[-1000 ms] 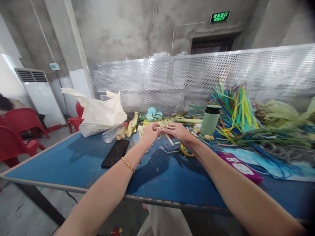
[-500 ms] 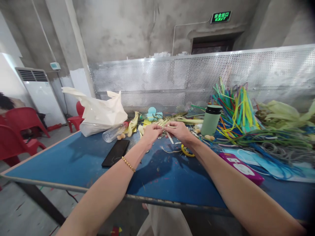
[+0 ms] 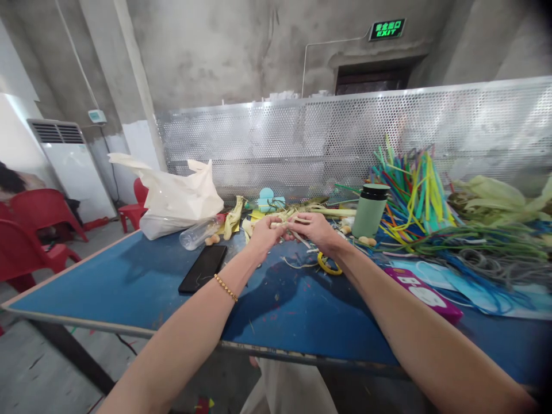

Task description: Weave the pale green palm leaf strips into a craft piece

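I pinch a pale strip (image 3: pixel 301 239) in the fingers of my left hand (image 3: pixel 263 237) and my right hand (image 3: pixel 317 231), close together over the blue table (image 3: pixel 129 287); one end trails below my right fingers. A black phone (image 3: pixel 202 269) lies near my left forearm, a yellow ring (image 3: pixel 330 272) just beside my right wrist, and a green canister (image 3: pixel 368 217) stands farther right

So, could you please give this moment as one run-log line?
left hand: pinching pale strips; right hand: pinching pale strips; phone: on table
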Tool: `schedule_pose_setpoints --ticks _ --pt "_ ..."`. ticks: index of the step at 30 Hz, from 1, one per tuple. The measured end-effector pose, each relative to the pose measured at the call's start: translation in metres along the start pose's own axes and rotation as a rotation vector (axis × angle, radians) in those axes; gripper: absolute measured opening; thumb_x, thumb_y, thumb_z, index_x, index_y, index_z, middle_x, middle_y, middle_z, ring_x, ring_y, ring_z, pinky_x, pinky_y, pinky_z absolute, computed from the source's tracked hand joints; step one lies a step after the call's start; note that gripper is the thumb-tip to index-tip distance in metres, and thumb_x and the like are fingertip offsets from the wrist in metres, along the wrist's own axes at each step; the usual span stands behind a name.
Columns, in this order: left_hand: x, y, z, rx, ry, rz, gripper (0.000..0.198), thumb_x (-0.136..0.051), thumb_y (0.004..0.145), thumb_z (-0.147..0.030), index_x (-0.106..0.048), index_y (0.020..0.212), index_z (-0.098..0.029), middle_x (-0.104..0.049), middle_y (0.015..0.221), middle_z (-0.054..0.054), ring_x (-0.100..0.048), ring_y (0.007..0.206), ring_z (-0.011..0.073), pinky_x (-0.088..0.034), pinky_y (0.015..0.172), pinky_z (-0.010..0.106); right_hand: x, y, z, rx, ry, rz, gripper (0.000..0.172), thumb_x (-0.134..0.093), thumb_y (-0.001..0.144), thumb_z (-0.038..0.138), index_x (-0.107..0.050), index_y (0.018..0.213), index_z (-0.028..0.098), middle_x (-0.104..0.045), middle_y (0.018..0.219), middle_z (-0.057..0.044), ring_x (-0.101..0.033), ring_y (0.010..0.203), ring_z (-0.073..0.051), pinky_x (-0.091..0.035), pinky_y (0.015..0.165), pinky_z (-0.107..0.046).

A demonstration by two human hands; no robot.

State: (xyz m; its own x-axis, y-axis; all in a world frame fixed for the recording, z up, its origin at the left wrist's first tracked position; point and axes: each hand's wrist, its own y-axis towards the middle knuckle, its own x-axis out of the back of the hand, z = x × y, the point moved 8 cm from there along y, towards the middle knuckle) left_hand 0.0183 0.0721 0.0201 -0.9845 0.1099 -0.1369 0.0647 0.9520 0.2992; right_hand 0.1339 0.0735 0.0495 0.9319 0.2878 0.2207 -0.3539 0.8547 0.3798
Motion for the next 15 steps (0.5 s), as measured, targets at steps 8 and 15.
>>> schedule_pose_setpoints --ticks 8,15 --pt "-0.0035 0.0021 0.0003 -0.034 0.064 0.092 0.017 -0.070 0.069 -0.026 -0.066 0.071 -0.010 -0.061 0.060 0.004 -0.036 0.045 0.0053 -0.016 0.044 0.023 0.0016 -0.0001 0.0008 -0.017 0.059 -0.033 0.029 -0.073 0.061 0.019 -0.063 0.088 0.014 -0.065 0.063 -0.001 -0.061 0.056 -0.013 -0.046 0.052 -0.023" --pt "0.0033 0.0033 0.0001 -0.095 -0.013 0.029 0.024 -0.076 0.066 -0.030 -0.059 0.064 -0.012 -0.056 0.058 0.001 -0.033 0.045 0.0045 -0.018 0.045 0.022 0.0047 0.0019 -0.0010 -0.035 -0.061 -0.121 0.032 -0.071 0.068 0.015 -0.054 0.096 0.015 -0.061 0.058 0.002 -0.057 0.050 -0.011 -0.045 0.047 -0.023"
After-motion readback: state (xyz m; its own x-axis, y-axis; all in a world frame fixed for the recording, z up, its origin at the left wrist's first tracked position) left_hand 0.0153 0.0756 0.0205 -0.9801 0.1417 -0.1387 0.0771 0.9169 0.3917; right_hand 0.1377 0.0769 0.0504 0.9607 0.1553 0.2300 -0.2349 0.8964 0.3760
